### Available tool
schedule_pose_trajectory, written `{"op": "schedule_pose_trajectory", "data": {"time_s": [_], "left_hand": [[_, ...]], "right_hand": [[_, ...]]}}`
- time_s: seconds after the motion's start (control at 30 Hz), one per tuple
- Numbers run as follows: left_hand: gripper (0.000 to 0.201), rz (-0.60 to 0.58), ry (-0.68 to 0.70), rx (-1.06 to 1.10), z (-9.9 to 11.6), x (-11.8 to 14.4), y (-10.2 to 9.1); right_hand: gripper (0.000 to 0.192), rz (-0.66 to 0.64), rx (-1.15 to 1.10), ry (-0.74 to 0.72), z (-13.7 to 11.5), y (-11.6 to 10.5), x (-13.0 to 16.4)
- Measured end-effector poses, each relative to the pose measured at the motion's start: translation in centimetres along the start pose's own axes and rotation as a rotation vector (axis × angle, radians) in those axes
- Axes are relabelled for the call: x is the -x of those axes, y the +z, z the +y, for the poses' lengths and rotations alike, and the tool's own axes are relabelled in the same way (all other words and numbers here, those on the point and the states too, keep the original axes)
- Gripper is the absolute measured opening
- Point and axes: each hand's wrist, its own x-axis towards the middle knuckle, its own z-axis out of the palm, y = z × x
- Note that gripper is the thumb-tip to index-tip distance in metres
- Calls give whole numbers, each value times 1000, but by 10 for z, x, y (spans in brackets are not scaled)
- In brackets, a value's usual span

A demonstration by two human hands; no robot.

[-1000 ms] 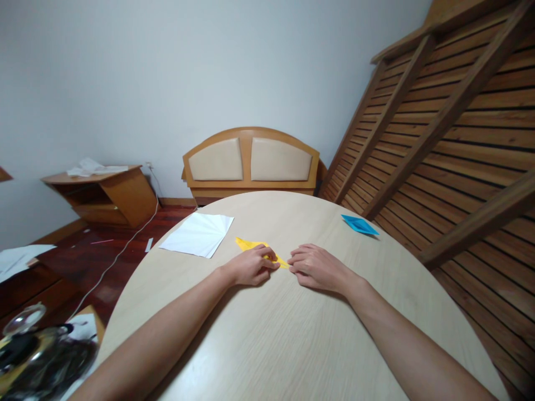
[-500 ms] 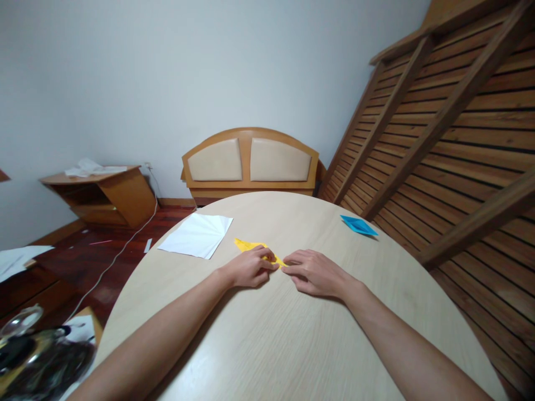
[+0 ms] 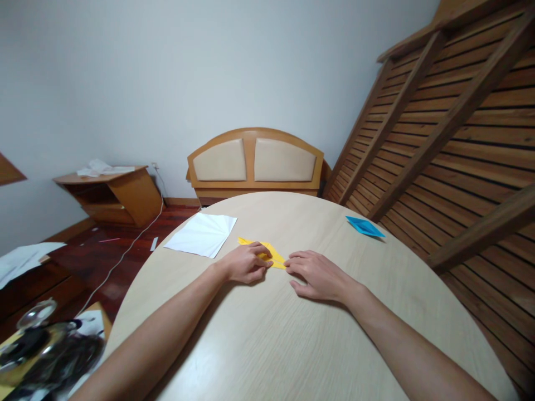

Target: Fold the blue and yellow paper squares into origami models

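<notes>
A piece of folded yellow paper [image 3: 276,259] lies on the round table [image 3: 259,345], its outer points showing at both ends. My left hand [image 3: 246,263] covers the middle of it, with fingers curled and pressed onto the paper. At the paper's right tip, the fingertips of my right hand [image 3: 315,274] touch it. That hand lies low over the table, fingers stretched out and thumb apart from the paper. The folds under my left fingers are hidden.
A creased white paper sheet [image 3: 203,235] lies at the table's left. A folded blue paper shape [image 3: 365,227] is near the right edge. Behind the table stands a headboard [image 3: 256,159], and a slatted wooden frame [image 3: 451,133] leans at the right.
My left hand has shifted slightly left along the yellow paper, away from my right hand, baring more of its right part. The view has turned slightly left.
</notes>
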Motion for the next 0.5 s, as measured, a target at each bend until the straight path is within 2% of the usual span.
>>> {"op": "schedule_pose_trajectory", "data": {"time_s": [0.17, 0.33, 0.5], "left_hand": [[25, 8, -14, 26, -4, 1, 6], [25, 14, -15, 52, -6, 2, 6], [26, 1, -9, 59, -4, 0, 5]], "right_hand": [[30, -19, 19, -9, -5, 0, -3], [17, -2, 84, 17, -7, 6, -6], [28, 10, 53, -33, -4, 13, -9]]}}
